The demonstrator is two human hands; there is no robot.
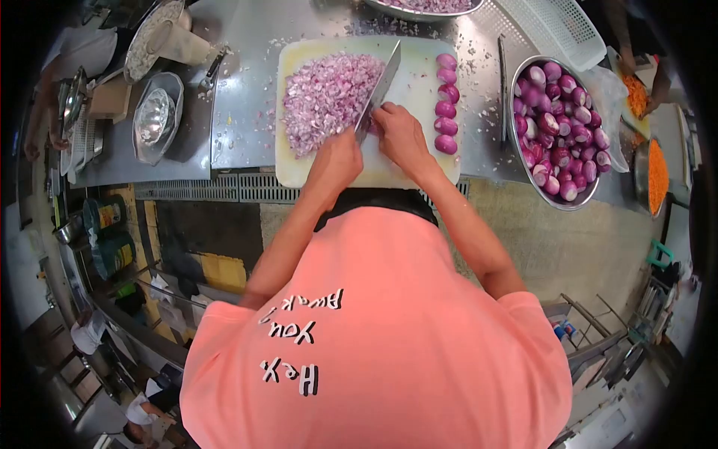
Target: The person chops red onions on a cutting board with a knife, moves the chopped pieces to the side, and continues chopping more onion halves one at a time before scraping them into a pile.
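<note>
My left hand (338, 161) is closed around the handle end of a broad knife (384, 81), whose blade points up and away over the white cutting board (411, 82). Fingertips of my right hand (402, 136) are bent together just right of the blade, over a small purple onion piece (373, 129) that they mostly hide. Left of the knife lies a wide heap of chopped red onion (325, 97). Along the board's right side runs a column of several peeled onions (446, 108).
A metal bowl of whole peeled onions (557, 127) sits right of the board, beside a long dark tool (502, 88). Beyond stand a white basket (576, 37) and a bowl with chopped onion (430, 6). At far right, another person's hand (652, 97) is near orange shreds (634, 96).
</note>
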